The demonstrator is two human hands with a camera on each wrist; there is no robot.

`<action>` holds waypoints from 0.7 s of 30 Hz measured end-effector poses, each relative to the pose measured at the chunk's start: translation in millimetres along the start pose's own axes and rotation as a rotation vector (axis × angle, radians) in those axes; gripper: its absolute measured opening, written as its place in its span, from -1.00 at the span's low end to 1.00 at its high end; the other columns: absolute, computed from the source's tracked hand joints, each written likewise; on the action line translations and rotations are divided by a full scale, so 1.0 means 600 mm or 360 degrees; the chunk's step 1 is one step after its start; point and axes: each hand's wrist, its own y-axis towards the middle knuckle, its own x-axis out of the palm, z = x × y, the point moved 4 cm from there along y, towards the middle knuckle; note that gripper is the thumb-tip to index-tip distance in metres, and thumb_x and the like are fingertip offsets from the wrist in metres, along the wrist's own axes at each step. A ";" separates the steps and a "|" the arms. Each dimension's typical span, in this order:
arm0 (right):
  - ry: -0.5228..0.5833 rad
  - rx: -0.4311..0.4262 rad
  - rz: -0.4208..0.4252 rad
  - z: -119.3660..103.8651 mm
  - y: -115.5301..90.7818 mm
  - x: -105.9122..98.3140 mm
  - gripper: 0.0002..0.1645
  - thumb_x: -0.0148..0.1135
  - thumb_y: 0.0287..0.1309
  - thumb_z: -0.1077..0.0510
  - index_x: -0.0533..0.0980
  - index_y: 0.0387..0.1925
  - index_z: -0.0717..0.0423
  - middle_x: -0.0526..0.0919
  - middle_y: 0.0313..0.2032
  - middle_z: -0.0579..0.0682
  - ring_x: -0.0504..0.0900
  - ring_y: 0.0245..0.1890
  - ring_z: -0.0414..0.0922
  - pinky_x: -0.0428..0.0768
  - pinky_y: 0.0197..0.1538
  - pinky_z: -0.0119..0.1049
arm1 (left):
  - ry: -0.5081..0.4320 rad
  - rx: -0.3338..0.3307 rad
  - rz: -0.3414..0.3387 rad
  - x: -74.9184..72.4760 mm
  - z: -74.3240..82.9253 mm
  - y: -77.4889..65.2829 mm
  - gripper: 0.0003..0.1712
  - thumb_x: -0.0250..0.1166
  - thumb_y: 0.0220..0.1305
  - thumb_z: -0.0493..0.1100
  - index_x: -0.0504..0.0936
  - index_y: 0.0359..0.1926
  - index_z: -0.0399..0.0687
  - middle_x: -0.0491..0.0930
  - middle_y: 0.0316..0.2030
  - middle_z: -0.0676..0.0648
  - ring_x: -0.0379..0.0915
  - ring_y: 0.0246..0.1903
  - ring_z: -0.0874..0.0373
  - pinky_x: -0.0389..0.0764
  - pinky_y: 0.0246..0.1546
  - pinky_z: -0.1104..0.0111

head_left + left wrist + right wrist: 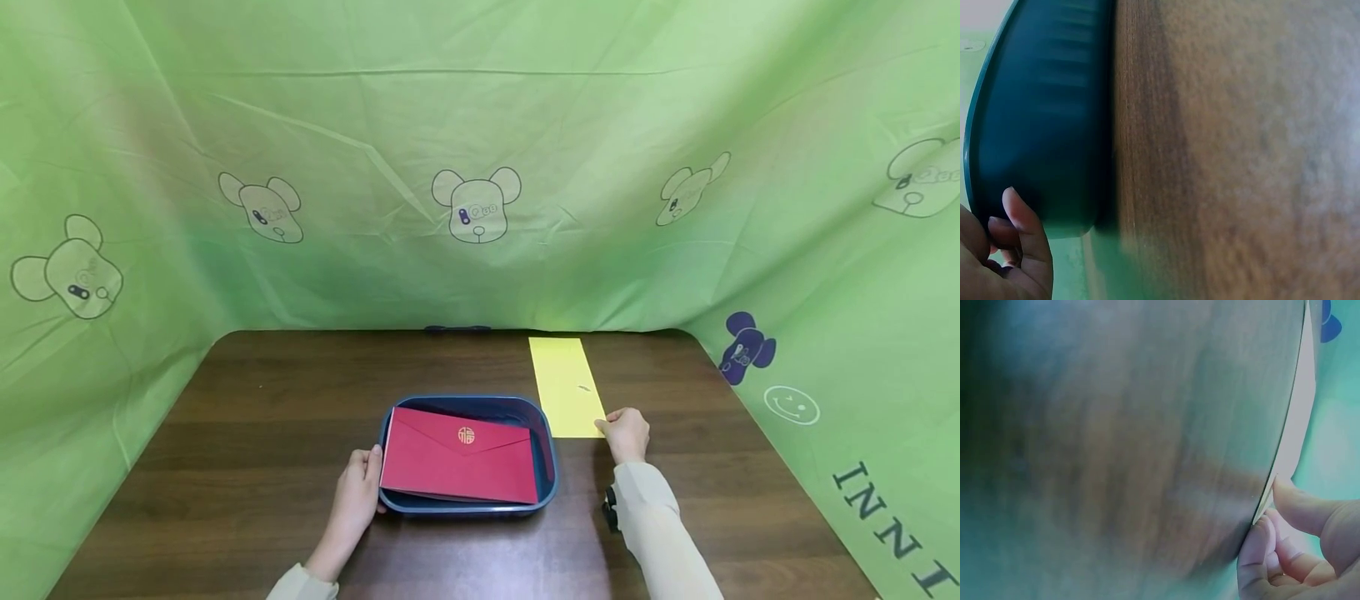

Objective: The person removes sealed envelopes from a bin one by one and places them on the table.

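Observation:
A blue plastic basin stands on the table, and a red envelope with a gold emblem lies tilted inside it. My left hand grips the basin's left rim; the left wrist view shows curled fingers at the basin's outer wall. To the right of the basin, a yellow paper strip lies on the table with a small dark mark on it. My right hand pinches its near right corner, thumb above and fingers below, as the right wrist view shows.
The brown wood-grain table carries the basin and the paper. A green curtain printed with bear heads hangs along the back and both sides. A dark band sits at my right wrist.

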 end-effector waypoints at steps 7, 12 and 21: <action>0.0000 0.0013 -0.0021 0.001 0.002 0.000 -0.71 0.30 -0.01 0.19 0.57 -0.38 0.42 0.65 -0.27 0.37 0.55 -0.16 0.36 0.45 -0.10 0.11 | -0.0002 -0.0003 -0.0002 0.001 0.001 0.000 -0.55 -0.13 0.48 -0.03 0.36 -0.13 -0.44 0.58 -0.45 -0.27 0.38 -0.81 0.10 0.51 -0.72 0.32; 0.0008 0.0022 -0.0023 -0.001 0.001 -0.002 -0.71 0.30 -0.01 0.19 0.58 -0.38 0.43 0.65 -0.27 0.37 0.55 -0.16 0.35 0.45 -0.09 0.10 | 0.0006 -0.0007 -0.0009 0.000 0.000 0.000 -0.53 -0.14 0.49 -0.02 0.36 -0.11 -0.46 0.56 -0.45 -0.28 0.38 -0.81 0.11 0.51 -0.71 0.32; 0.0020 0.0037 -0.0051 0.000 0.000 -0.002 -0.70 0.30 0.00 0.18 0.58 -0.37 0.43 0.65 -0.26 0.36 0.55 -0.15 0.34 0.44 -0.09 0.07 | 0.0029 -0.0005 -0.0008 0.000 0.000 0.000 -0.52 -0.14 0.49 -0.02 0.37 -0.11 -0.46 0.55 -0.47 -0.25 0.35 -0.82 0.18 0.51 -0.71 0.33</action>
